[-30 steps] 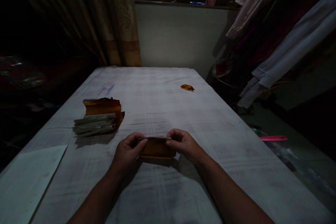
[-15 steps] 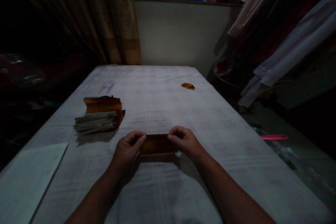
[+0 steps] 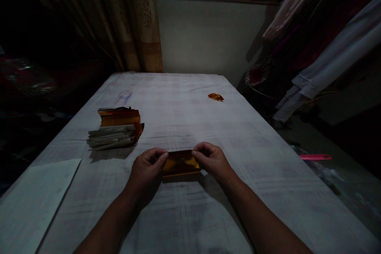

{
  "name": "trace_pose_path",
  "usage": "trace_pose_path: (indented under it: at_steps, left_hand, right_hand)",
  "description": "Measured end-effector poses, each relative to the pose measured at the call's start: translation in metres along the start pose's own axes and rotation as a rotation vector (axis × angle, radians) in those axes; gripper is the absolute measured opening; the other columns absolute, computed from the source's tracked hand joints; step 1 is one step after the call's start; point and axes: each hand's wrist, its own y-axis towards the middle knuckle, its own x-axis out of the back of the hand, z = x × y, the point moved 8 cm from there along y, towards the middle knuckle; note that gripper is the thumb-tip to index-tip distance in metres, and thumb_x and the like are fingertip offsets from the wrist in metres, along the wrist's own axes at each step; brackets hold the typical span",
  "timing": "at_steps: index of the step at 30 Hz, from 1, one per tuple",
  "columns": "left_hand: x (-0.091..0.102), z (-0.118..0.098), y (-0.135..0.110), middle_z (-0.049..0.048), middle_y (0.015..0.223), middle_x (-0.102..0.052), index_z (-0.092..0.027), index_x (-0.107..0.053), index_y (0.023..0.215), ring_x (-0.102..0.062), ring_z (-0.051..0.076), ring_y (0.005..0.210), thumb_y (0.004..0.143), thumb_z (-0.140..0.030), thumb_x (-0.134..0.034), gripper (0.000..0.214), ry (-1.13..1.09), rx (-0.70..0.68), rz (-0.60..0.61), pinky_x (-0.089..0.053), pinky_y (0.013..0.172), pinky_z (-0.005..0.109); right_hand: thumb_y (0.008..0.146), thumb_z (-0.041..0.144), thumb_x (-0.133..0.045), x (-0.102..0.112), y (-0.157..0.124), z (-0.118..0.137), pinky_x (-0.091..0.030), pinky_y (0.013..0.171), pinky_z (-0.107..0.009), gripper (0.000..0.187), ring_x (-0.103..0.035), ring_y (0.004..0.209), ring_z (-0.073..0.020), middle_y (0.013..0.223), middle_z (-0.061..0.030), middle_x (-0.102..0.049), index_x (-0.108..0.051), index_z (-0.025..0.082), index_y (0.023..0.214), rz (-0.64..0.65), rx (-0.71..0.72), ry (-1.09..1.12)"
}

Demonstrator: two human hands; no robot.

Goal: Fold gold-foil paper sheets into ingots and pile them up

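Note:
Between both hands is a sheet of gold foil paper (image 3: 181, 163), its shiny side facing me and its top edge looking folded over. My left hand (image 3: 149, 166) pinches the upper left corner between thumb and fingers. At the upper right corner, my right hand (image 3: 212, 160) grips the same sheet in a like pinch. The sheet is held just over the tablecloth, and whether its lower edge touches the cloth I cannot tell. Left of my hands lies a loose stack of gold foil papers (image 3: 120, 118), curled, with grey backs showing. A small folded gold foil piece (image 3: 216, 97) rests farther back.
A plaid cloth covers the table (image 3: 175, 107). White paper (image 3: 38, 198) lies at the near left. Hanging clothes (image 3: 324, 63) crowd the right side beyond the edge, near a pink handle (image 3: 315, 157) low down. A curtain (image 3: 139, 27) hangs behind at left.
The gold foil sheet has tilted slightly, so light now shines off its face, and its right end sits a little higher. Both hands keep their pinch. The whole view has shifted slightly.

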Motion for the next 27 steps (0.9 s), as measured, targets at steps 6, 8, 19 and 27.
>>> trace_pose_path:
  at_steps: [6,8,19,27]
  left_hand:
    - [0.000,-0.010,-0.001,0.0045,0.075,-0.073,-0.023,-0.073,0.078,-0.067,0.024,0.075,0.084,-0.045,-0.059,0.027,0.227,-0.100,0.008,-0.052,0.071,0.035]
    - [-0.001,-0.017,-0.002,0.0039,0.078,-0.074,-0.025,-0.074,0.079,-0.068,0.025,0.079,0.086,-0.042,-0.057,0.025,0.398,-0.196,-0.008,-0.049,0.080,0.039]
    - [-0.021,-0.021,-0.002,0.0035,0.087,-0.075,-0.024,-0.070,0.087,-0.064,0.027,0.087,0.090,-0.028,-0.057,0.014,0.778,-0.298,0.071,-0.040,0.086,0.043]
    - [-0.023,-0.026,0.003,0.0046,0.099,-0.069,-0.026,-0.072,0.093,-0.062,0.026,0.099,0.089,-0.020,-0.063,0.012,0.840,-0.275,0.098,-0.039,0.087,0.039]
  right_hand:
    - [0.071,0.043,-0.067,-0.001,0.000,-0.004,-0.042,0.053,-0.026,0.021,-0.054,0.057,-0.0145,0.062,0.0009,-0.061,-0.065,0.022,0.070,-0.007,0.017,-0.071]
    - [0.075,0.039,-0.065,-0.001,-0.001,-0.002,-0.045,0.059,-0.028,0.017,-0.058,0.062,-0.0163,0.066,-0.0001,-0.065,-0.067,0.022,0.072,-0.037,0.037,-0.226]
    - [0.088,0.026,-0.064,-0.013,-0.002,0.015,-0.042,0.073,-0.028,0.010,-0.066,0.086,-0.0196,0.091,-0.0024,-0.075,-0.073,0.025,0.086,-0.069,0.078,-0.963]
    - [0.089,0.021,-0.065,-0.017,-0.001,0.020,-0.042,0.075,-0.027,0.024,-0.063,0.094,-0.0194,0.107,-0.0052,-0.070,-0.068,0.022,0.112,-0.066,0.102,-1.040]
